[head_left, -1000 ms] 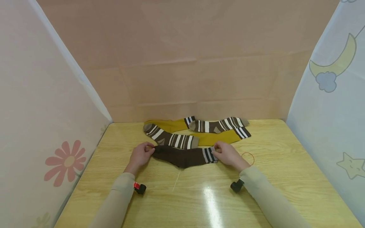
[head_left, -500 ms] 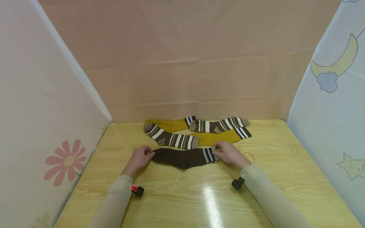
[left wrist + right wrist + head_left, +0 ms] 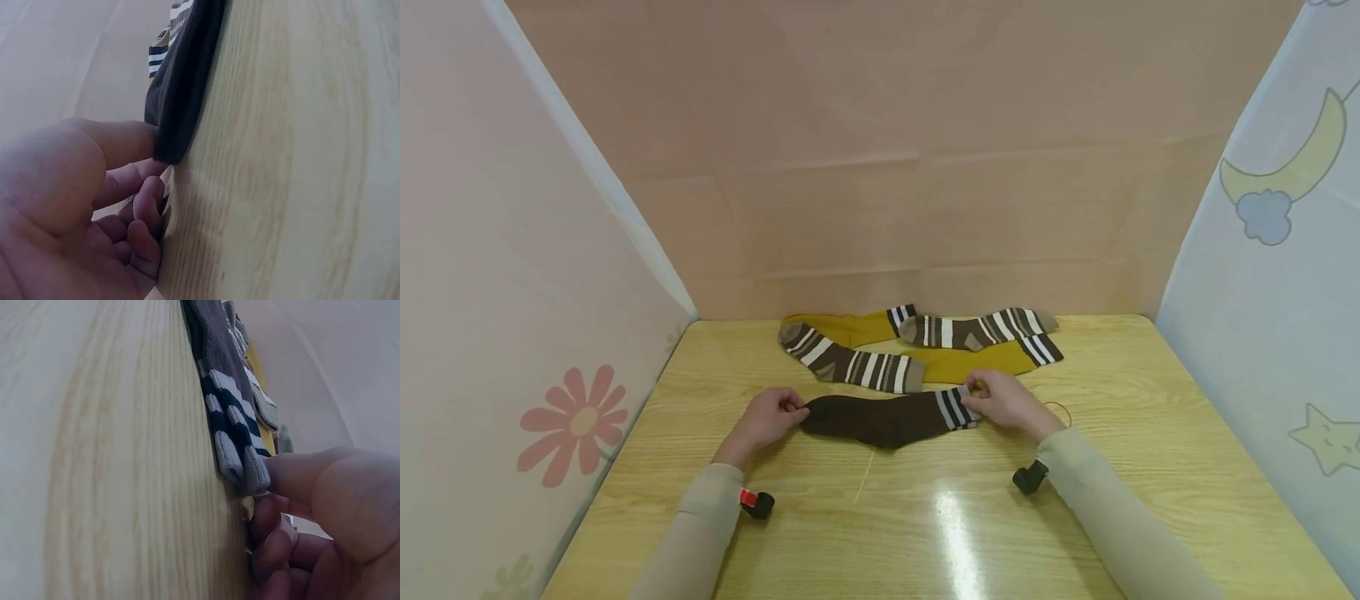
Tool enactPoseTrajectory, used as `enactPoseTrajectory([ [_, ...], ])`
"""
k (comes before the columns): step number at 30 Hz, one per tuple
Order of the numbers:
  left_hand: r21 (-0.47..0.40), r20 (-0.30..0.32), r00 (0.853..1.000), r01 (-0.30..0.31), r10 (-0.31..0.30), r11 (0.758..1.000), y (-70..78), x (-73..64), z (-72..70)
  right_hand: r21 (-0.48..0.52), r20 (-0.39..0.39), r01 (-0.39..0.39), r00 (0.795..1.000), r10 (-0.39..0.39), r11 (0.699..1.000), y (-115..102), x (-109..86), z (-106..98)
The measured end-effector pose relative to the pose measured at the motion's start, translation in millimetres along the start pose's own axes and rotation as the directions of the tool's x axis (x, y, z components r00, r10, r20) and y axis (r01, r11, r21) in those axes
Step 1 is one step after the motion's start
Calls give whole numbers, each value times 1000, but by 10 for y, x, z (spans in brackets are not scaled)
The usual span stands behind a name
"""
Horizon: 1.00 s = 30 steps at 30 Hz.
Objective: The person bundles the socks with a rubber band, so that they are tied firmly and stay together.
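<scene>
dark socks: stacked, short of table's back edge | left hand: pinches toe end | right hand: pinches upper cuff | risk: layers could slide askew if lower cuff escapes that grip

Dk sock: dk brn — gry cuff w/ blk stripes. Striped socks, 2: brn, wht & tan bands, tan heel/toe. Mustard socks, 2: plain — blk cuffs w/ wht stripes. Table: yel. woodgrain. Sleeves: beige.
</scene>
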<state>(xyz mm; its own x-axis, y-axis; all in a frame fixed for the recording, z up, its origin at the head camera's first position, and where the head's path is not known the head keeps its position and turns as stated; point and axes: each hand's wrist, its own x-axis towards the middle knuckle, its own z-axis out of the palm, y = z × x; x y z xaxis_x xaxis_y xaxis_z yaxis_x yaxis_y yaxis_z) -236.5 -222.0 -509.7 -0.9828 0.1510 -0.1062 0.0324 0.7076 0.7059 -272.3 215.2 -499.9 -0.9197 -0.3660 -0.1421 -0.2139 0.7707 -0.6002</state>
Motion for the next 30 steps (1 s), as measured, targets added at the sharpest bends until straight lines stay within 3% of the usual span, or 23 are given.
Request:
enactPoseTrajectory([
  [9, -43, 31, 999, -7, 9, 999, -17, -10, -21, 26, 16, 9, 1000, -10, 1000, 7, 6, -63],
  [30, -48, 79, 997, -23, 26, 999, -10, -13, -53, 42, 23, 31, 999, -32, 999, 38, 1, -69],
])
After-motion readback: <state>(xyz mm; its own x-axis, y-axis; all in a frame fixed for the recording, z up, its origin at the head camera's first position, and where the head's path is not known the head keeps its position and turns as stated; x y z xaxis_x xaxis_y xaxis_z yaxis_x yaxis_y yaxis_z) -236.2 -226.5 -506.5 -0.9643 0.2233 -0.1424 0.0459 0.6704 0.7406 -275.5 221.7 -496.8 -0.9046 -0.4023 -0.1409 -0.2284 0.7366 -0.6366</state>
